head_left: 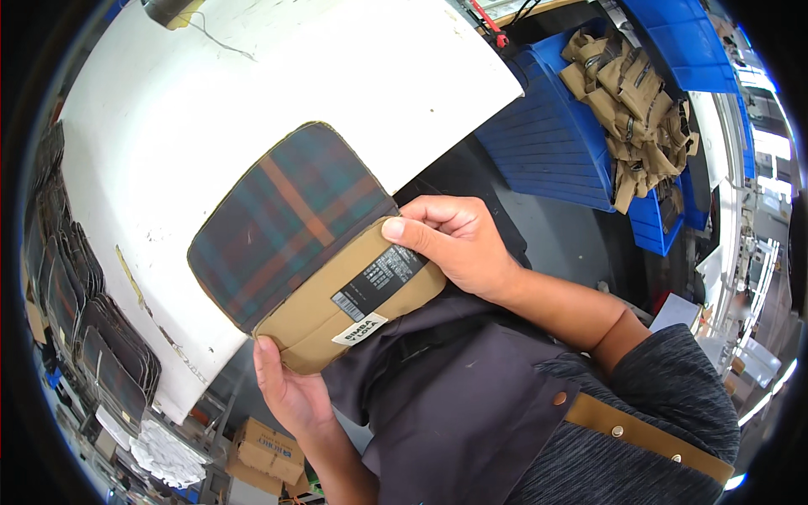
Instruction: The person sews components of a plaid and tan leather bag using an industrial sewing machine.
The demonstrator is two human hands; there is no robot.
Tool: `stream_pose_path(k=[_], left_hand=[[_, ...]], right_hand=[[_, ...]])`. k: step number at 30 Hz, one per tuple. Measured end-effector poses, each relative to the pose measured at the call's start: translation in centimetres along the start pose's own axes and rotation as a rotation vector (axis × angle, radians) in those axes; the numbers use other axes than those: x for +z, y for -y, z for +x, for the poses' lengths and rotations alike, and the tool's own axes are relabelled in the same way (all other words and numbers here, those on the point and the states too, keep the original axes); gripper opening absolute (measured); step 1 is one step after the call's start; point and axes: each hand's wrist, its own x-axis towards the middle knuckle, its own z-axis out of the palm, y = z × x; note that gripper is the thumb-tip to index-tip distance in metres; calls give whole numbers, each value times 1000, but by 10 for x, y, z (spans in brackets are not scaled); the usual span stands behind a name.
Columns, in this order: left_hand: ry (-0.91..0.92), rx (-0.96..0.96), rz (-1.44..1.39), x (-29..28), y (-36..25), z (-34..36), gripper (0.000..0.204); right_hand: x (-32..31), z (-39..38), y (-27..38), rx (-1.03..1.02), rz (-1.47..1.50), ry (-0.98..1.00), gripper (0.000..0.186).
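I hold a flat pouch with both hands over the edge of a white table (252, 93). Its flap (286, 219) is dark plaid fabric in green, blue and orange; its body (337, 311) is tan with a black label and a small white tag. My left hand (290, 396) grips the pouch's lower corner from beneath. My right hand (454, 240) holds the upper right edge, thumb pressed on the tan body near the black label.
A blue crate (555, 143) to the right holds several tan fabric pieces (631, 101). Stacked dark plaid pieces (76, 303) line the table's left side. Cardboard boxes (265, 450) and a white bundle (168, 454) lie on the floor below. My dark apron fills the lower middle.
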Motion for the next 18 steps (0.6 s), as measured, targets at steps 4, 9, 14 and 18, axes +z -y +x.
stream_pose_path(k=[4, 9, 14, 18], left_hand=[[59, 15, 12, -2, -1, 0, 36], [14, -67, -89, -4, -4, 0, 37], [81, -37, -101, -4, -1, 0, 34], [59, -43, -144, -5, 1, 1, 28]], right_hand=[[1, -1, 1, -10, -5, 7, 21], [3, 0, -1, -1, 18, -17, 22], [1, -2, -6, -2, 45, -45, 21], [0, 0, -9, 19, 52, -42, 19]])
